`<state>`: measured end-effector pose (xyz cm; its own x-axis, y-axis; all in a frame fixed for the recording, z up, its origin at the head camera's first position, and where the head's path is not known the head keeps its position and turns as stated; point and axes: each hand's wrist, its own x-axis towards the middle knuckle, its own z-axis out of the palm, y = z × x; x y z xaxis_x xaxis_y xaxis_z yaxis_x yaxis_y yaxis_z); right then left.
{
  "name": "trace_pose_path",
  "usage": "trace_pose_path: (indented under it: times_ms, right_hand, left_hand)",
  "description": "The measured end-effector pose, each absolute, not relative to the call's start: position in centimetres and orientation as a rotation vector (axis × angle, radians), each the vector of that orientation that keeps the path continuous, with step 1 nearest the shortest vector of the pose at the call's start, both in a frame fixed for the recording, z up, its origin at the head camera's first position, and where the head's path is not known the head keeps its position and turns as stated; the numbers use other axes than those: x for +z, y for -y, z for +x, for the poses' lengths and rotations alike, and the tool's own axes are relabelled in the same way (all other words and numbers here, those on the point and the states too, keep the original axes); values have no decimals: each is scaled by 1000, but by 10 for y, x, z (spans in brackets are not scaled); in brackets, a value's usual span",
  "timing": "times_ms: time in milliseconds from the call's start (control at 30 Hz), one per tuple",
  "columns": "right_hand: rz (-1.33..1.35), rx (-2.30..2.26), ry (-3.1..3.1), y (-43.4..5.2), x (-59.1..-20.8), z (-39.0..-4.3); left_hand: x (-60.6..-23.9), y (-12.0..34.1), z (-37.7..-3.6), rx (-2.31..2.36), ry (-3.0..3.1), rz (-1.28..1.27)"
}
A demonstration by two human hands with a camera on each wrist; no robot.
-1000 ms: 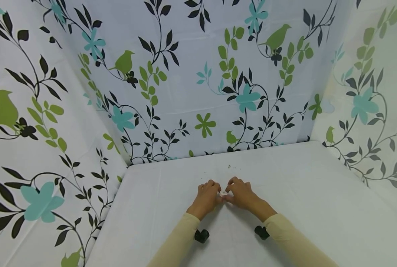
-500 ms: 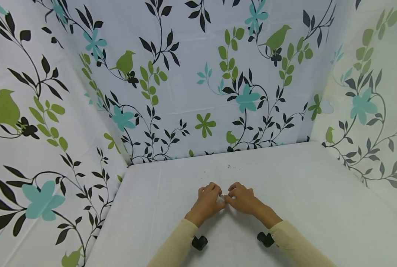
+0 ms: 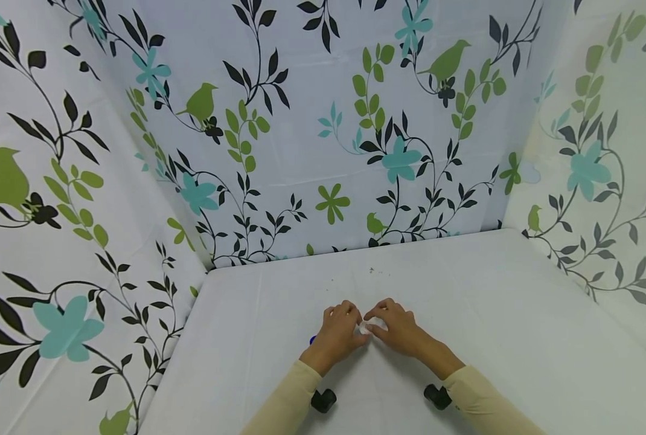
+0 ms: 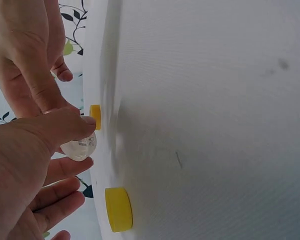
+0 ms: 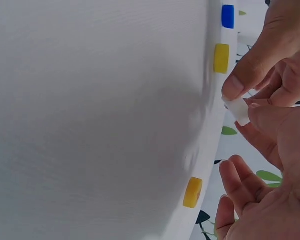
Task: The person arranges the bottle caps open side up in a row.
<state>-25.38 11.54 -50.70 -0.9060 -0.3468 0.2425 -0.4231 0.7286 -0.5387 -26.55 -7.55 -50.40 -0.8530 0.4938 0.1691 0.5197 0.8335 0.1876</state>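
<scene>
since the earlier frames both hands had drawn a little nearer to the person, keeping together over the middle of the white table (image 3: 518, 314). the left hand (image 3: 338, 336) and right hand (image 3: 399, 329) met fingertip to fingertip, each pinching the same small clear piece (image 3: 365, 327) — a rounded, glassy-looking bit in the left wrist view (image 4: 80, 147), a pale whitish lump in the right wrist view (image 5: 238, 110). it was held just above the cloth, not resting on it. the other fingers of both hands were loosely curled.

what exactly it was i could not tell; it looked to be mid-handling, still gripped on both sides, with nothing yet set down or parted.

small flat pieces lay near the hands: two yellow discs (image 4: 118, 209) (image 4: 95, 117), smooth and coin-shaped, and a blue square (image 5: 228, 16) farther off — all matte plastic by the look. the table cover was fine-woven, with a few dark specks (image 3: 374, 271) at the far side. floral-printed curtains (image 3: 301, 121) closed it in.
</scene>
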Motion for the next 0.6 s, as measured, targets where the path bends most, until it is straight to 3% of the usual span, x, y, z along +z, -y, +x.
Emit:
trace_pose_path:
  times_ms: [600]
  right_hand:
    - [653,773,2833,-117,-522,-259]
  left_hand:
    - [-510,74,-266,-234,2906,-810]
